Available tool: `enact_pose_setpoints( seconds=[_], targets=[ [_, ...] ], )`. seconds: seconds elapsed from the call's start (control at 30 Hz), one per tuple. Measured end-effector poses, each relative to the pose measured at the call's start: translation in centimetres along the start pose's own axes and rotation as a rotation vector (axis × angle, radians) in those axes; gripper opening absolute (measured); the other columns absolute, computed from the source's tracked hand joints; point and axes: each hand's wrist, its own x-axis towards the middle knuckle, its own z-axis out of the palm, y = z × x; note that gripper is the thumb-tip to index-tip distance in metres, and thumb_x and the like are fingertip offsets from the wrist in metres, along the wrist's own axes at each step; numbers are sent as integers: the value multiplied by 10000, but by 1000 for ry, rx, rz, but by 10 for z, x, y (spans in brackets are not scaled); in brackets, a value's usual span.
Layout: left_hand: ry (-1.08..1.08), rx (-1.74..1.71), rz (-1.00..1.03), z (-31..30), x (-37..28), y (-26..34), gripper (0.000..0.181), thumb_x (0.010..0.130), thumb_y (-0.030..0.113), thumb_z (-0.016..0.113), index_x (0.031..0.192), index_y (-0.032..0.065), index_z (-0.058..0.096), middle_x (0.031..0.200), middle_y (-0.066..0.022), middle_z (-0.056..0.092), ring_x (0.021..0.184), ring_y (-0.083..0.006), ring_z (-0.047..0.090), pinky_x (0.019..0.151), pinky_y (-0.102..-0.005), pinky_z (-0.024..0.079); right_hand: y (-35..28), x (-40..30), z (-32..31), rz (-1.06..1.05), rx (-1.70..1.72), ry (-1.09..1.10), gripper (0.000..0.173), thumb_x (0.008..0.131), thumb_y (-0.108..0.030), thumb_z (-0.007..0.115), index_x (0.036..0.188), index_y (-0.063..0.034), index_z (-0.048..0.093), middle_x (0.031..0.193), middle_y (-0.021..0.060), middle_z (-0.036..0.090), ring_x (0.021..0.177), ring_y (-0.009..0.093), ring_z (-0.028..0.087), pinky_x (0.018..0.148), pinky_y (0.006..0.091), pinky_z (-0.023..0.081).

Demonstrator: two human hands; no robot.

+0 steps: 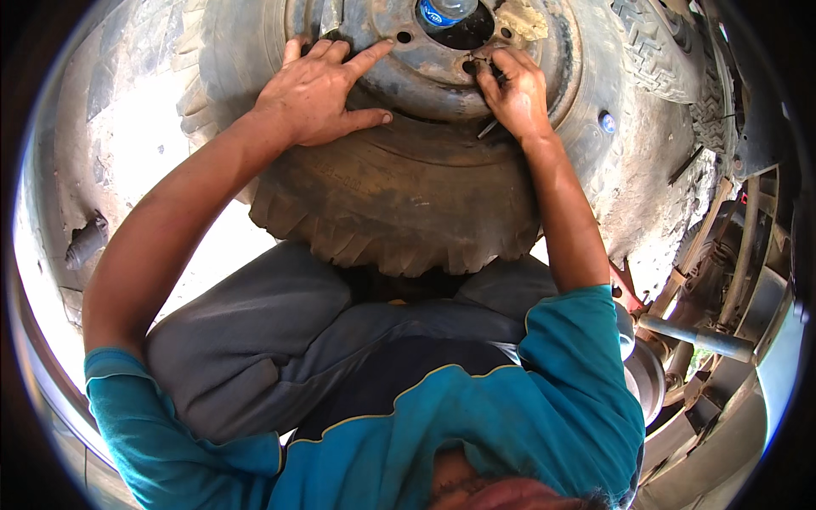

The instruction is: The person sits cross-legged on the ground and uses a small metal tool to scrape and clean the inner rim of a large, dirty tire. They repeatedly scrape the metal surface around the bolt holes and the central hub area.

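A large treaded tyre (408, 191) lies before me on its side, with a worn steel wheel rim (408, 83) in it. My left hand (312, 92) rests palm down across the rim's left edge and the tyre sidewall, fingers spread and nothing in its grasp. The fingers of my right hand (516, 92) are curled beside a bolt hole (470, 66) in the rim. From under that palm pokes the end of a thin metal rod (488, 129); the rest is hidden by the hand. A capped plastic bottle (446, 11) with a blue label shows in the centre hole.
A yellowish crumpled piece (524, 20), perhaps sponge or cloth, lies on the rim's far right. Beyond my left fingertips is a flat metal strip (330, 16). A blue bottle cap (607, 122) is right of the tyre. Metal frame parts (701, 335) crowd the right side.
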Motion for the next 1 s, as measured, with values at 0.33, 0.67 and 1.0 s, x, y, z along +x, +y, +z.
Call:
enact_pose_setpoints(
  seconds=[0.33, 0.67, 1.0],
  targets=[
    [30, 61, -12, 5, -1, 0, 915, 963, 632, 678, 1707, 317, 249, 1450, -219, 587, 1436, -404, 491, 1255, -621, 244, -5, 2, 6, -7, 43, 19, 142, 890, -58, 768, 1032, -45, 760, 962, 160, 731, 903, 392, 705, 814, 454, 580],
    [19, 105, -36, 8, -1, 0, 895, 972, 645, 663, 1705, 373, 229, 1498, -239, 562, 1467, -420, 469, 1257, -643, 228, -6, 4, 11, -51, 102, 61, 125, 906, -61, 761, 1027, -30, 755, 918, 152, 731, 839, 383, 705, 776, 441, 585],
    [24, 141, -55, 10, -1, -2, 881, 976, 650, 652, 1704, 371, 241, 1484, -250, 569, 1459, -424, 477, 1244, -642, 247, -8, 8, 5, 205, 289, -132, 237, 893, -236, 793, 1052, -66, 748, 995, 216, 747, 954, 386, 685, 973, 624, 433]
  ],
)
